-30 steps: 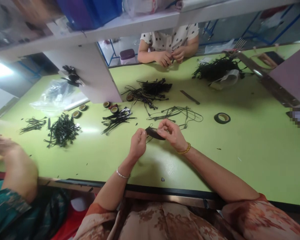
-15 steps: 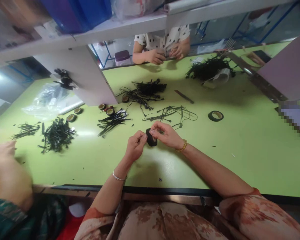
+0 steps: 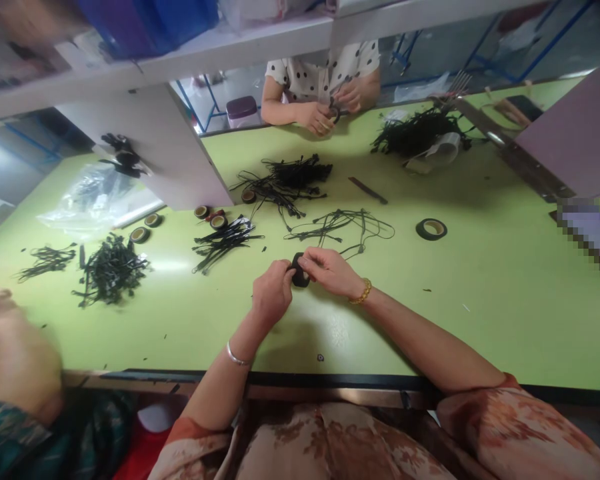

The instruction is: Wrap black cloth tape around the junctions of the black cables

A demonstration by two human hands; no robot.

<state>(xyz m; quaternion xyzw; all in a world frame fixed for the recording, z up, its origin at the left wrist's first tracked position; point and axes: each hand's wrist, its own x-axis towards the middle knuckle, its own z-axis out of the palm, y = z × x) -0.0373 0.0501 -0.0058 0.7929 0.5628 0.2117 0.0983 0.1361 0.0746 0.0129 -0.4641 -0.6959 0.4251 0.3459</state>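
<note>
A roll of black tape (image 3: 301,277) stands on edge between my two hands, just above the green tabletop. My left hand (image 3: 271,291) is closed, its thumb and forefinger pinching the roll's left edge. On the other side, my right hand (image 3: 331,273) has its fingers closed at the roll's upper right rim, by the hole. Whether a loose tape end or a wire lies between the fingertips is too small to tell. Thin black cables (image 3: 333,227) lie loosely looped just beyond my right hand. A bundle of short black cables (image 3: 226,241) is to the left of them.
Another black tape roll (image 3: 431,229) lies flat at right. Black cable piles (image 3: 111,270) sit at left and farther back. A dark flat blade (image 3: 368,190) lies beyond the loops. A white upright panel (image 3: 155,147) supports the shelf. Co-workers sit opposite and at left.
My left hand has turned so more of its back shows, and the tape roll has tilted slightly. The person opposite now holds a dark ring-shaped thing in view.
</note>
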